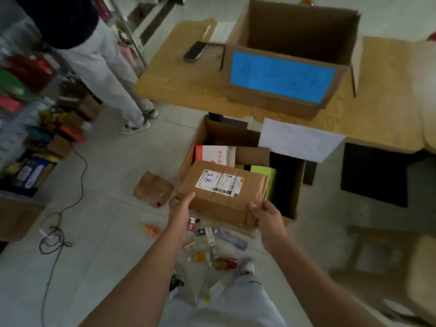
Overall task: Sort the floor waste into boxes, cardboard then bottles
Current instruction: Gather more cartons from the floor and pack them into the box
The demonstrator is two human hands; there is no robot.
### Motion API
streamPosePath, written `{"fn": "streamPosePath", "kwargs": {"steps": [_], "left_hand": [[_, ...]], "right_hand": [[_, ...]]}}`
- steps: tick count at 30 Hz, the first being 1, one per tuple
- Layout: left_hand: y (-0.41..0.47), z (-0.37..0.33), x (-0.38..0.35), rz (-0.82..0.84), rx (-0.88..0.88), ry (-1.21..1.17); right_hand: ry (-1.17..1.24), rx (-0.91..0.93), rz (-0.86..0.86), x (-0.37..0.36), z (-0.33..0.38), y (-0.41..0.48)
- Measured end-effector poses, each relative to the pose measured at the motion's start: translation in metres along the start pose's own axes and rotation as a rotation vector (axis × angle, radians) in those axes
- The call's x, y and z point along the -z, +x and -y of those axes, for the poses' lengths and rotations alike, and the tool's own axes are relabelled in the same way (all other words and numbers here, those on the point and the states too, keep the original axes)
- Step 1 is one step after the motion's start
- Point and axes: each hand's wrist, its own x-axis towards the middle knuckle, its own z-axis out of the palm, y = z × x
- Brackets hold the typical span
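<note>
Left hand (182, 205) flat against labelled parcel (224, 192); right hand (262, 212) grips near corner. Stiff, probably light; hold opposite edges.

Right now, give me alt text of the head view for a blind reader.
A person's left hand and right hand hold a labelled cardboard parcel at a floor box of cardboard. A smaller parcel and bottles lie on the tiles; a blue-labelled box sits on the table.

A phone (195, 51) lies on the table (188, 88) at my twelve o'clock; a person (101, 64) stands at ten, a cable (55, 234) at eight.
</note>
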Motion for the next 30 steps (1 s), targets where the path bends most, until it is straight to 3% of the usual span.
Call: {"fn": "streamPosePath", "kwargs": {"steps": [7, 11, 14, 16, 20, 26, 30], "left_hand": [[0.006, -0.017, -0.08, 0.292, -0.021, 0.195], [0.031, -0.03, -0.11, 0.244, -0.084, 0.234], [0.076, -0.031, -0.131, 0.244, -0.182, 0.406], [0.109, -0.021, -0.147, 0.272, -0.197, 0.528], [0.15, 0.009, -0.162, 0.364, -0.078, 0.814], [0.159, 0.006, -0.152, 0.393, -0.065, 0.788], [0.146, -0.009, -0.13, 0.36, -0.054, 0.734]], "right_hand": [[-0.027, 0.074, -0.163, 0.054, 0.032, 0.042], [-0.039, 0.121, -0.184, 0.071, 0.045, 0.075], [-0.104, 0.128, -0.184, 0.09, 0.032, 0.125], [-0.202, 0.084, -0.249, 0.101, 0.005, 0.169], [-0.582, -0.191, -0.271, 0.117, -0.056, 0.223], [-0.581, -0.237, -0.293, 0.103, -0.068, 0.239], [-0.59, -0.081, -0.593, 0.079, -0.054, 0.217]]}}
